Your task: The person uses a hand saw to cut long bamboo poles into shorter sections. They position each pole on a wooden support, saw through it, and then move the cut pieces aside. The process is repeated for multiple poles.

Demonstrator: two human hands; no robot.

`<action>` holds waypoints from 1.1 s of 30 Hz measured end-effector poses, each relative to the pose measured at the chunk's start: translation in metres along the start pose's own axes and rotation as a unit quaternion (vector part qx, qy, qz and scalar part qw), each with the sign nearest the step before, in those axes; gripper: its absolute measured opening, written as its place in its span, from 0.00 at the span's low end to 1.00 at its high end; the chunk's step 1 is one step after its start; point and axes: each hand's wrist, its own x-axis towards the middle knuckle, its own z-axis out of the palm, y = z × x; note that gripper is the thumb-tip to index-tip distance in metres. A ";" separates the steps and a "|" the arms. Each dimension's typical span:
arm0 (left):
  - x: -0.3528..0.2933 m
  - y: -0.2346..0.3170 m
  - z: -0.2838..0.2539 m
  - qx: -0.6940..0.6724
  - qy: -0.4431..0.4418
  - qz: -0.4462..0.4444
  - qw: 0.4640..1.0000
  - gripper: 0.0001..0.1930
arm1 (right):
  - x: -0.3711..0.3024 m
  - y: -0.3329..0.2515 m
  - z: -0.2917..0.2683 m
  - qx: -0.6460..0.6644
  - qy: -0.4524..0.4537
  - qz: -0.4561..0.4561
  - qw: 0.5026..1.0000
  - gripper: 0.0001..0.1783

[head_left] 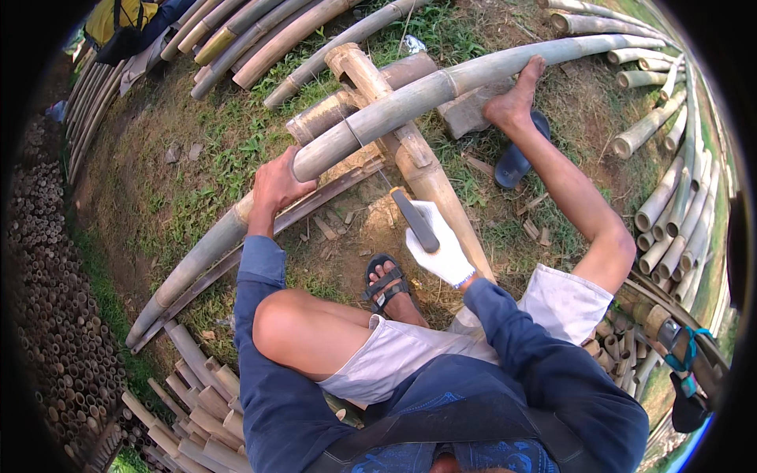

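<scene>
A long pale green bamboo pole (418,98) runs from the lower left to the upper right. My bare left hand (277,189) is wrapped round it, left of the middle. My right hand (435,246), in a white glove, is closed on the dark handle of a hand saw (413,218). Its thin blade points up and left to the pole, where a dark line crosses the bamboo; how deep it sits I cannot tell. Beneath the pole is a bamboo support (426,169). My bare right foot (512,98) presses against the pole farther right.
A loose dark sandal (522,154) lies beside a stone block (471,110). My other foot (392,288) wears a strapped sandal. Bamboo poles (260,39) lie at the far left, more poles (666,197) at the right, and cut pieces (209,410) at the near left.
</scene>
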 end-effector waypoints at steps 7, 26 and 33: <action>-0.006 -0.004 -0.002 0.002 -0.019 -0.006 1.000 0.42 | 0.025 -0.008 0.028 0.012 0.030 0.002 0.999 0.29; -0.029 -0.029 0.059 0.000 -0.090 -0.027 0.996 0.48 | 0.045 0.006 0.028 -0.065 0.006 0.004 0.998 0.29; -0.070 0.008 -0.002 -0.105 -0.123 0.022 0.987 0.45 | -0.007 0.065 0.010 -0.185 -0.120 0.021 0.975 0.33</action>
